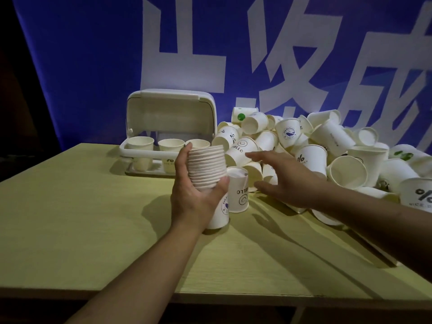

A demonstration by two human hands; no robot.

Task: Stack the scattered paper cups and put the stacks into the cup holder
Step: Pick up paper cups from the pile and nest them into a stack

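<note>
My left hand (194,195) grips a tall stack of white paper cups (207,168) that stands upright on the table, fingers and thumb wrapped round its ribbed rims. An upside-down cup marked HELLO (238,190) stands just right of the stack. My right hand (287,176) hovers with fingers spread and empty, over the near edge of the heap of scattered cups (315,146). The white cup holder (170,113) sits behind the stack with its lid up; three cups (170,145) stand in its slots.
The yellow-green table (93,218) has its front edge near the bottom of the view. A blue banner with large white characters (187,43) hangs behind. The cup heap fills the table's right side up to the right edge of view.
</note>
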